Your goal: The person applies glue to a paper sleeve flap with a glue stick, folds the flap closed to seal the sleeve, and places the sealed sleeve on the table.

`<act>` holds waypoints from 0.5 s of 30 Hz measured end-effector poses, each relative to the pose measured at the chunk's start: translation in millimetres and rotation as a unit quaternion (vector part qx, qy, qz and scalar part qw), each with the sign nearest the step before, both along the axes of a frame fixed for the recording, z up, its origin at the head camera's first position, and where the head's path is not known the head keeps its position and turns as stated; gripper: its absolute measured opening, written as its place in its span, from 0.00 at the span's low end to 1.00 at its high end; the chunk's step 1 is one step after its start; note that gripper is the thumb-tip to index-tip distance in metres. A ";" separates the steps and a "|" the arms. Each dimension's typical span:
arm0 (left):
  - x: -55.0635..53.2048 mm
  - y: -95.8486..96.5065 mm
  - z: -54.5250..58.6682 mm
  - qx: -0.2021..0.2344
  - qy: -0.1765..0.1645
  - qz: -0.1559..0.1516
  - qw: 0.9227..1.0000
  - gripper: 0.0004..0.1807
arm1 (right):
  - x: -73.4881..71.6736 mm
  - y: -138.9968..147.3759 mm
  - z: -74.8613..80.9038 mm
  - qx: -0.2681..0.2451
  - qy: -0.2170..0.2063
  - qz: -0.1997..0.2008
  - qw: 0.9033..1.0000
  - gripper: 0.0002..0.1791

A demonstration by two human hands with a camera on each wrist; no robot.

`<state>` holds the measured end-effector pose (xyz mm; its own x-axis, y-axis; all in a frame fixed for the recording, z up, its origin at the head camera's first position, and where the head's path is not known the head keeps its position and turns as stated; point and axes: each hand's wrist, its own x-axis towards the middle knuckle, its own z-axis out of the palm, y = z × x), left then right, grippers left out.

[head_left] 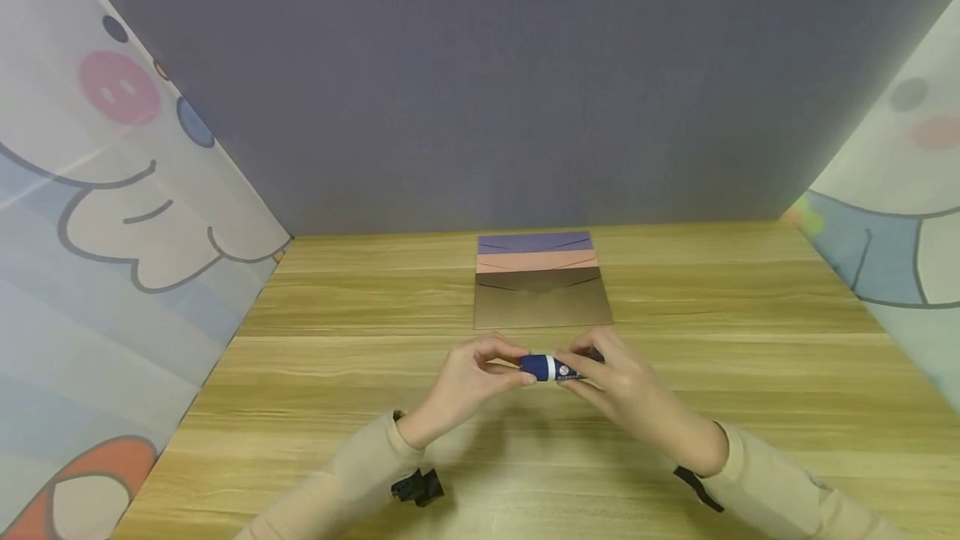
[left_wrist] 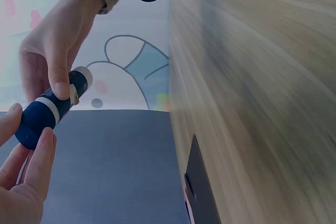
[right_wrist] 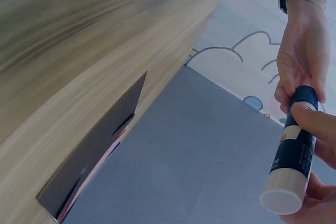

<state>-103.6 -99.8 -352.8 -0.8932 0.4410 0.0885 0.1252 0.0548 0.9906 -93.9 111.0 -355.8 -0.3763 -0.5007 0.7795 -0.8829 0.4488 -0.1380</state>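
A dark blue glue stick (head_left: 537, 367) with a white band is held level above the table between both hands. My left hand (head_left: 468, 377) pinches its blue cap end between thumb and fingers. The printed body is gripped by my right hand (head_left: 630, 386). In the right wrist view the white base of the glue stick (right_wrist: 283, 192) points toward the camera, and the cap looks seated on the body. Just beyond the hands lie overlapping envelopes: a brown envelope (head_left: 540, 307) in front, then a pink envelope (head_left: 536, 261) and a purple envelope (head_left: 534, 242).
The wood-grain table (head_left: 360, 290) runs back to a grey panel (head_left: 525, 90). Cartoon-printed sheets stand on both sides, the left sheet (head_left: 112, 190) and the right sheet (head_left: 900, 215). A black camera mount (head_left: 417, 487) sits at the left wrist.
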 end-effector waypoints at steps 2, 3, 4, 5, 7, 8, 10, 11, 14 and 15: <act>0.3 0.7 0.8 0.000 -0.001 0.003 1.000 0.15 | 1.4 0.5 -0.3 0.004 -0.018 -0.008 1.000 0.20; 0.4 1.0 1.0 0.000 -0.003 0.004 1.000 0.15 | 2.0 0.8 -0.3 0.005 -0.026 -0.012 1.000 0.21; 0.6 1.4 1.2 0.001 -0.004 0.005 1.000 0.15 | 2.5 0.9 -0.3 0.006 -0.031 -0.015 0.999 0.21; 0.7 1.7 1.2 0.002 -0.006 0.005 1.000 0.15 | 2.8 1.1 -0.3 0.007 -0.033 -0.018 0.999 0.22; 1.2 2.3 1.0 0.006 -0.007 0.003 1.000 0.15 | 3.1 1.1 -0.7 0.007 -0.032 -0.021 0.999 0.22; 1.3 2.6 0.7 0.006 -0.006 0.002 1.000 0.15 | 3.1 1.1 -1.0 0.007 -0.029 -0.021 0.999 0.23; 1.4 3.0 -0.3 0.006 -0.001 -0.002 1.000 0.16 | 2.9 0.9 -1.5 0.005 -0.021 -0.021 1.000 0.23; 1.5 3.3 -0.7 0.006 0.002 -0.003 1.000 0.16 | 2.6 0.7 -1.8 0.003 -0.013 -0.020 1.000 0.22; 1.0 4.0 -2.1 0.006 0.007 -0.005 1.000 0.16 | 1.2 0.1 -2.7 -0.003 0.010 -0.014 1.000 0.21; 0.8 4.1 -2.4 0.007 0.008 -0.006 1.000 0.16 | 0.7 0.0 -3.1 -0.005 0.016 -0.011 1.000 0.21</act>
<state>-102.8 -95.7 -355.2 -0.8867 0.4494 0.1087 0.1414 0.0399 0.9891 -93.1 111.0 -358.9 -0.3626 -0.4850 0.7958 -0.8765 0.4677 -0.1143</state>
